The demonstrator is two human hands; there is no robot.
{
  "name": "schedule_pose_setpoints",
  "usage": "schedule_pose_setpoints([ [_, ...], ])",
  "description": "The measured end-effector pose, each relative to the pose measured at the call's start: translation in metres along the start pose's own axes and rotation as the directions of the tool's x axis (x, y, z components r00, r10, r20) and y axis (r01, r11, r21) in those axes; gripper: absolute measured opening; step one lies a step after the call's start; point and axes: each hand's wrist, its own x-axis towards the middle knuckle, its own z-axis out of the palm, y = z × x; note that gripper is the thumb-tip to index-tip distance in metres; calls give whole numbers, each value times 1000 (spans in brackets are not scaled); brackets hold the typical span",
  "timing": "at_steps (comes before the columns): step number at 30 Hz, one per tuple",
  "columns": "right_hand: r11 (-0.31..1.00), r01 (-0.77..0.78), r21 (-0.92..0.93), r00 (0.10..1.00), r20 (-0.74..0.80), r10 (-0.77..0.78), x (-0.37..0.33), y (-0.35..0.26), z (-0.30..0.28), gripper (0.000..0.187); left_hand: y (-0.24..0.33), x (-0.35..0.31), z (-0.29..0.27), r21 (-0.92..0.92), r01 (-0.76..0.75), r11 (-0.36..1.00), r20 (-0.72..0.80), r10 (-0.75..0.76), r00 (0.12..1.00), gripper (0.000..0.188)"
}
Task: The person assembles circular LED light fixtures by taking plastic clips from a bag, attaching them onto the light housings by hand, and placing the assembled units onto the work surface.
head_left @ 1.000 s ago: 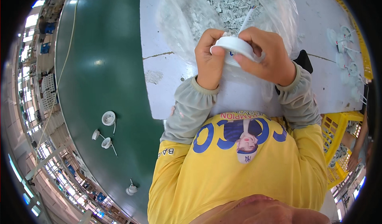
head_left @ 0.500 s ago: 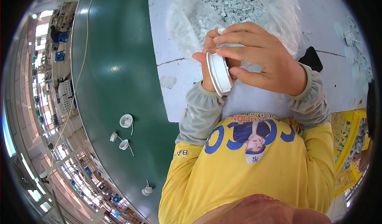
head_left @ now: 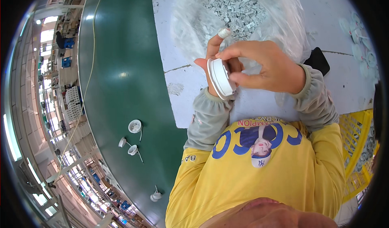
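Over the bench (head_left: 180, 108), between its near edge and the bag (head_left: 283, 23), I find the cap (head_left: 221, 78) gripped by the left hand (head_left: 212, 52), one finger extended; the right hand (head_left: 269, 66), thumb and forefinger part-spread, touches it, grip undeterminable.

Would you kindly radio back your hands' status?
Left hand holding round white housing, tilted on edge. Right hand touching it. Plastic bag of small grey parts beyond, not blocking.
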Motion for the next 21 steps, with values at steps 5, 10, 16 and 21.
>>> schedule_pose_setpoints([
  [5, 993, -3, 115, 1000, 2, 3, -2, -5, 7, 40, -2, 3, 1, -283, -24, 959, 41, 38, 998, 85],
  [10, 1000, 27, 2, 1000, 13, -27, -7, -3, 13, 54, 1, 0, 2, -235, -21, 972, -50, 10, 999, 83],
  [16, 997, -2, 82, 1000, 16, 1, -10, -5, 17, 56, -1, -6, -1, 130, -93, 987, -84, 104, 991, 82],
  [21, 1000, 23, 4, 999, 42, -24, -7, -7, 13, 52, -2, -5, -2, -213, -19, 977, -57, 7, 998, 84],
])
